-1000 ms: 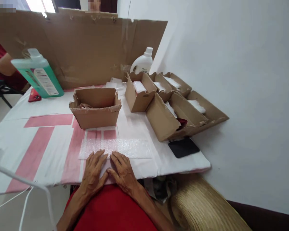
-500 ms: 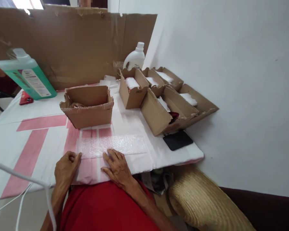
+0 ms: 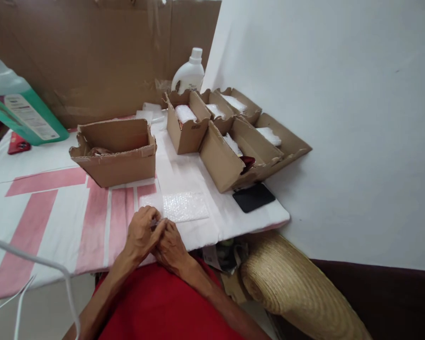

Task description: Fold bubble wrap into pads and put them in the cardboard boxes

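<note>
A strip of bubble wrap [image 3: 184, 207] lies on the cloth-covered table in front of me, its left part folded over toward the right. My left hand [image 3: 141, 231] has its fingers curled and pinched on the folded edge of the wrap. Right against it, my right hand [image 3: 172, 245] rests at the lower edge of the wrap with bent fingers. The fingertips of both hands meet and partly hide each other, so the right hand's grip is hard to make out. Behind the hands stands an open cardboard box [image 3: 123, 165] with something brownish inside.
Several cardboard bins [image 3: 221, 170] holding white wrapped pieces stand at the right. A black phone [image 3: 254, 197] lies near the table's right edge. A green liquid bottle [image 3: 35, 113], a white jug [image 3: 189, 73] and a red object [image 3: 19, 143] sit farther back. A white cable [image 3: 38, 259] crosses at left.
My left hand has moved right to meet my right hand, bringing the left end of the bubble wrap over with it. The wrap now looks shorter. The view has shifted slightly.
</note>
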`<state>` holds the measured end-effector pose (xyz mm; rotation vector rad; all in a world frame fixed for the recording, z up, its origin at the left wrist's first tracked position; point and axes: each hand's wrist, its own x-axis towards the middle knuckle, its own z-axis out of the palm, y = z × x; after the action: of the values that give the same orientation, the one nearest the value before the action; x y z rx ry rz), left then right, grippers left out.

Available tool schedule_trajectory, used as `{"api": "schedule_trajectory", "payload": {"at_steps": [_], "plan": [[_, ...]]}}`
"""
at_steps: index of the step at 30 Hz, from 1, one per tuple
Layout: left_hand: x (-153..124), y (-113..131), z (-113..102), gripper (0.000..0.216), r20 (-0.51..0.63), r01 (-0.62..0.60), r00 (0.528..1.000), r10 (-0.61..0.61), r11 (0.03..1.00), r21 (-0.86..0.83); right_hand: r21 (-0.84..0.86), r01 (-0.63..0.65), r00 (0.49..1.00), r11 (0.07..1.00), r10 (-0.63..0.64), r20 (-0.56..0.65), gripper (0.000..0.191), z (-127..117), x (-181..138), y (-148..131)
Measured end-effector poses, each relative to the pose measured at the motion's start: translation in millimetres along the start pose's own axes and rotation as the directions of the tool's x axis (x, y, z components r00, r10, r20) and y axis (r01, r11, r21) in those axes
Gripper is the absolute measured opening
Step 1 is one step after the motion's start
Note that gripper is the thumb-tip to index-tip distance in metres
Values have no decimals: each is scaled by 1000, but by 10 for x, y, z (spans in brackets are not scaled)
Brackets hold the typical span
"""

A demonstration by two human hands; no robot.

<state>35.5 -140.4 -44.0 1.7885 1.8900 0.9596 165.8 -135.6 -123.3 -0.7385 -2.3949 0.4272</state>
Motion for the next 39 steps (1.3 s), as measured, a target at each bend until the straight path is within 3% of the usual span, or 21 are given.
{"api": "schedule_trajectory", "payload": {"at_steps": [3,7,14,19,25,29,33,35,39], "plan": [[92,-21,152,18,48,-46,998,43,996,79,-10,22,999,1000,-22,-25,44,58,-36,-2],[123,-18,204,15,65,-75,996,66,986,148,-26,18,1000,999,-18,2,48,39,-56,-36],[168,65,224,22,-147,40,989,0,963,265,24,21,1000,999,-21,-3,47,-40,-30,-38],[205,59,321,17,-27,-3,1000,12,952,307,26,24,1000,999,-24,2,39,-49,-9,-57],[167,-11,361,20,64,-29,998,13,963,267,-5,57,998,998,-57,-1,26,-49,-47,-48],[101,-67,311,26,90,-70,994,55,982,177,48,97,992,994,-93,-91,25,-255,-166,-46],[53,-160,273,27,88,-115,990,109,991,65,78,-78,970,994,94,-225,28,-472,-151,28],[45,-201,240,28,70,-122,990,120,992,23,18,-147,966,989,147,-212,34,-481,-76,105],[28,-247,61,30,-36,-83,996,83,997,9,-108,-141,985,984,129,-113,32,-355,40,236]]}}
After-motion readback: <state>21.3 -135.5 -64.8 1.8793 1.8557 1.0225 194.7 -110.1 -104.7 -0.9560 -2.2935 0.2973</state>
